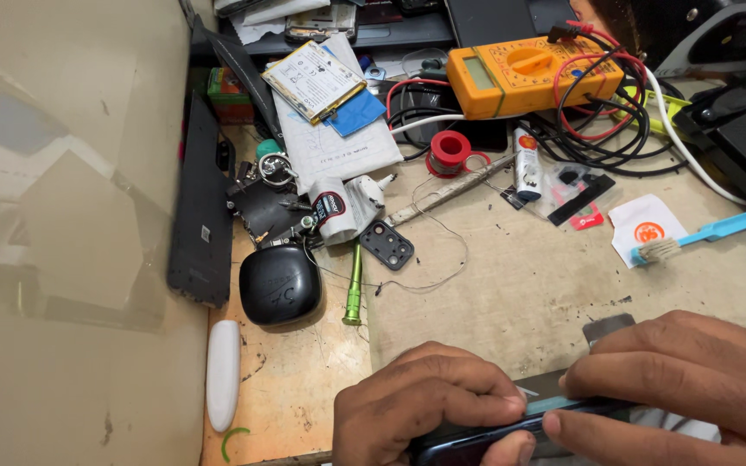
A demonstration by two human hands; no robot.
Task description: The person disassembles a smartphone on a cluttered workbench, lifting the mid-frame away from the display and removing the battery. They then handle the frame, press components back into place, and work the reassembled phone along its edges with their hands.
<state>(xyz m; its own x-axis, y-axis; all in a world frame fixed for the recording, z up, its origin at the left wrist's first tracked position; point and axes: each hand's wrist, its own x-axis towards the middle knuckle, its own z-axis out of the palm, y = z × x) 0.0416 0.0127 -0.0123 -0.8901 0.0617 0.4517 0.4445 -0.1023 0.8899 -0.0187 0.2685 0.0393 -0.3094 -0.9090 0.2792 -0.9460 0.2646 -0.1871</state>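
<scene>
Item: dark smartphone (477, 440), slim, glossy edge up, at the bottom edge of the view, low over the near side of the tabletop (511, 285). Long axis runs left to right, rising slightly toward the right. A thin teal pry tool (563, 403) lies along its upper edge.

Left hand (429, 401): fingers curled and clamped over the phone's left end, thumb below. Right hand (675, 380): fingers closed over the right end, thumb tip pressing the edge just under the pry tool. Both hands touch the phone, one at each end, with a short gap between them over its middle. A grey metal plate (608, 328) shows just behind the right hand's knuckles.

Further out, tabletop contents:
- green screwdriver (353, 289), lying near upright in the view, just beyond the left hand
- black camera-frame part (386, 244) beside it
- black rounded case (280, 285), left of the screwdriver
- white oval case (223, 373), far left
- blue toothbrush (701, 235), right
- red solder spool (451, 148)
- orange multimeter (520, 78) with red and black leads, at the back
- flat battery (312, 79) on papers, back left
</scene>
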